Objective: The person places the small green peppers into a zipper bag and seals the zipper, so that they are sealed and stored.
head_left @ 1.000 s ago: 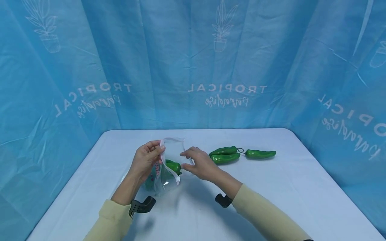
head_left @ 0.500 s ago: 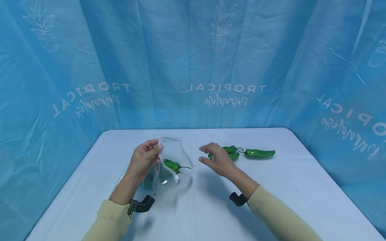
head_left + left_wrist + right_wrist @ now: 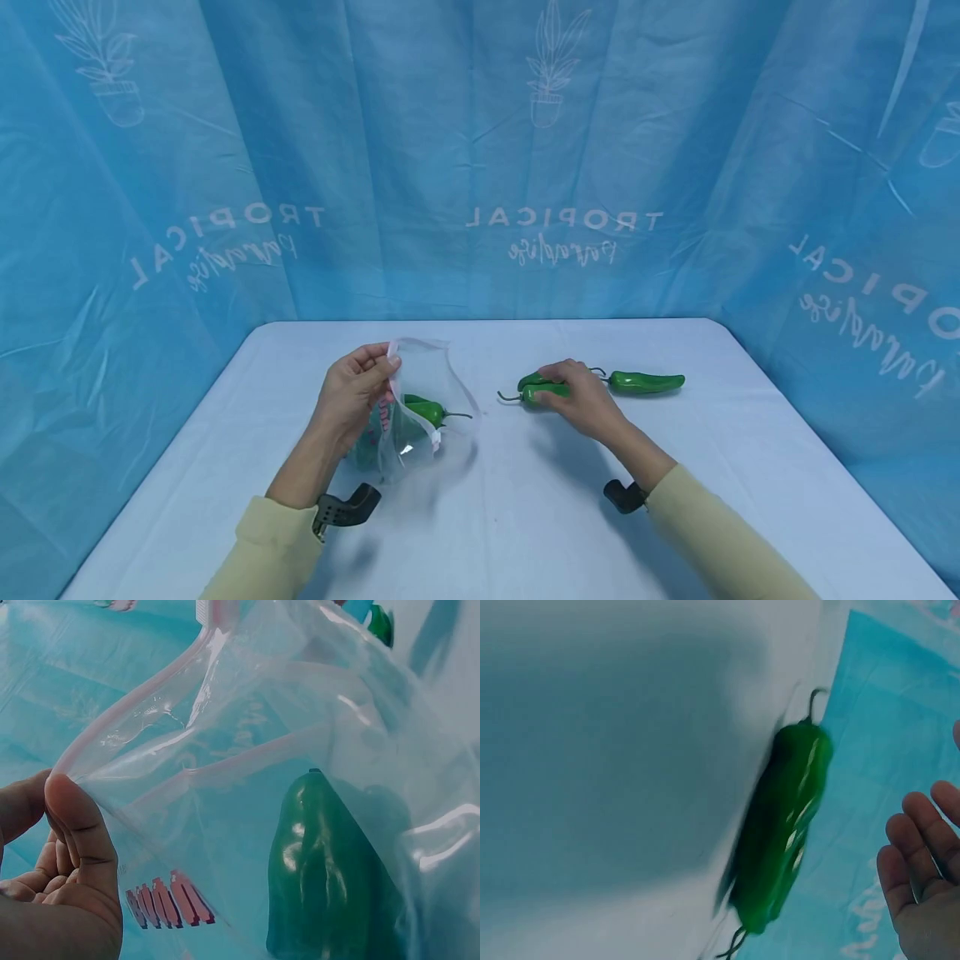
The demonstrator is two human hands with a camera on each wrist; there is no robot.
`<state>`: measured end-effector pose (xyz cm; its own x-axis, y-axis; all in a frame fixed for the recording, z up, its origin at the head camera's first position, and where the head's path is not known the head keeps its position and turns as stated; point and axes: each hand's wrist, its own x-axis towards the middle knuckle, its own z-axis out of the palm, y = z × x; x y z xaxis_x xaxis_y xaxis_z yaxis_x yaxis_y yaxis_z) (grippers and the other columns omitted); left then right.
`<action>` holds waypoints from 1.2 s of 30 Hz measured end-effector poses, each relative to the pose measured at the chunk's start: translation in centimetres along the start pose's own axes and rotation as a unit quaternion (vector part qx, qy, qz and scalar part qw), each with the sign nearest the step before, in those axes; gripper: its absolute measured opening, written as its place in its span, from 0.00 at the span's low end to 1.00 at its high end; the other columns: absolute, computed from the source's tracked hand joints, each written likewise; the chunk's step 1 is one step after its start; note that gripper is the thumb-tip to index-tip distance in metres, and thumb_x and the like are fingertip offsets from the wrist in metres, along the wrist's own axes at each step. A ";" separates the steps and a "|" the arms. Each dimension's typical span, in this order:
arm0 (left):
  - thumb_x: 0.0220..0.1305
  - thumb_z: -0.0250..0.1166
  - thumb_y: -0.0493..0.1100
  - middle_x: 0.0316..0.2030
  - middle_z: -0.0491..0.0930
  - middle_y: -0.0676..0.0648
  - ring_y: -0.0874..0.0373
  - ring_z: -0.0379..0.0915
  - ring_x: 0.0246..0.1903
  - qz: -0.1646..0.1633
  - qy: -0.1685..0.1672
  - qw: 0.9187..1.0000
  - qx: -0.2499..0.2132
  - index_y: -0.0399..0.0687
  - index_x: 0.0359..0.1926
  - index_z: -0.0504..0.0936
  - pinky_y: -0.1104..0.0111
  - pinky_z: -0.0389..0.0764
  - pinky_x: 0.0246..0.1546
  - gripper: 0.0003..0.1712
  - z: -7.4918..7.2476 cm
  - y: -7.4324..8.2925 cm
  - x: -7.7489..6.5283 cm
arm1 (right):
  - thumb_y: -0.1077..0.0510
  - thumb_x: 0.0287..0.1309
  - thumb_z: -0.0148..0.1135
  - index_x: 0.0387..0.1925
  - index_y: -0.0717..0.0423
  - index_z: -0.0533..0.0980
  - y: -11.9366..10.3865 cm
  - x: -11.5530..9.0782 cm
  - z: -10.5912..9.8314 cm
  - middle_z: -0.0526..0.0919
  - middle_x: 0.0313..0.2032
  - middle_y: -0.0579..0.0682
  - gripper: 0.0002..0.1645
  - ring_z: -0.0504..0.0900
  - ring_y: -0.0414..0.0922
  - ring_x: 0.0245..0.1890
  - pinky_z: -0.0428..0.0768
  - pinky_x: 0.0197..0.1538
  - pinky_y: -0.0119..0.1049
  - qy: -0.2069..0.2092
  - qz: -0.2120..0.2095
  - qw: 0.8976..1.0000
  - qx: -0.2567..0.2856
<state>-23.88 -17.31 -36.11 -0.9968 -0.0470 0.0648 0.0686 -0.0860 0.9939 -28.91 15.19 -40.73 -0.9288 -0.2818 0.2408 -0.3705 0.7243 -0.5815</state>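
Note:
My left hand (image 3: 341,404) pinches the rim of a clear zip bag (image 3: 431,367) between thumb and fingers, and the bag's mouth gapes toward the right. Inside it lies a green pepper (image 3: 426,412), its stem poking toward the opening; more green shows dimly through the lower left of the bag. The left wrist view has the pinched rim (image 3: 64,772) and a pepper (image 3: 319,870) behind the plastic. My right hand (image 3: 588,404) is over two green peppers lying side by side, the nearer pepper (image 3: 543,394) and the farther pepper (image 3: 531,380). Its fingers (image 3: 915,840) look loosely bent in the right wrist view.
A third green pepper (image 3: 647,382) lies just right of the pair, tip pointing right. All rest on a white-covered table (image 3: 495,517). Blue printed curtains (image 3: 420,158) enclose the back and sides.
The right hand has left the bag's mouth and moved right to the pair of peppers, uncovering the stem of the bagged pepper. The left hand and bag have shifted slightly left.

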 end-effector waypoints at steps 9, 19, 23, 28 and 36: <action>0.60 0.65 0.50 0.32 0.77 0.57 0.67 0.72 0.26 -0.003 0.005 1.000 0.002 0.38 0.55 0.70 0.80 0.77 0.30 0.28 -0.1 0.2 0.0 | 0.50 0.56 0.65 0.54 0.56 0.75 3.9 0.6 0.1 0.78 0.54 0.56 0.26 0.73 0.54 0.56 0.72 0.59 0.52 -0.012 0.028 0.999 -0.032; 0.60 0.65 0.49 0.31 0.76 0.56 0.67 0.71 0.23 0.005 -0.002 1.000 -0.012 0.37 0.55 0.70 0.80 0.77 0.28 0.28 -0.1 0.6 0.0 | 0.50 0.55 0.65 0.55 0.56 0.75 5.7 1.2 0.0 0.77 0.55 0.59 0.27 0.71 0.56 0.57 0.71 0.60 0.53 -0.028 0.063 0.996 -0.052; 0.60 0.65 0.49 0.30 0.76 0.56 0.67 0.71 0.22 0.007 0.000 1.000 -0.010 0.37 0.55 0.70 0.80 0.77 0.26 0.28 -0.1 0.7 0.0 | 0.50 0.55 0.66 0.54 0.57 0.75 5.9 1.3 0.1 0.76 0.56 0.60 0.27 0.70 0.57 0.58 0.70 0.61 0.53 -0.034 0.069 0.995 -0.062; 0.60 0.65 0.49 0.31 0.76 0.56 0.67 0.71 0.22 0.010 -0.002 1.000 -0.007 0.37 0.55 0.70 0.80 0.77 0.27 0.28 -0.1 0.8 -0.2 | 0.50 0.54 0.65 0.54 0.57 0.76 6.3 1.4 0.1 0.77 0.54 0.60 0.26 0.71 0.57 0.57 0.71 0.60 0.53 -0.032 0.066 0.994 -0.076; 0.60 0.65 0.48 0.32 0.77 0.56 0.67 0.72 0.24 0.015 -0.010 1.000 -0.020 0.38 0.54 0.71 0.80 0.78 0.28 0.26 -0.2 0.8 -0.2 | 0.50 0.54 0.65 0.52 0.59 0.77 6.6 1.3 0.0 0.78 0.53 0.61 0.26 0.72 0.56 0.54 0.72 0.57 0.53 -0.030 0.060 0.994 -0.084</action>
<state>-23.60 -17.54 -35.30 -0.9949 -0.0296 0.0963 0.0993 -0.1240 0.9873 -32.54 19.63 -44.31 -0.9669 -0.2208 0.1282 -0.2552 0.8483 -0.4640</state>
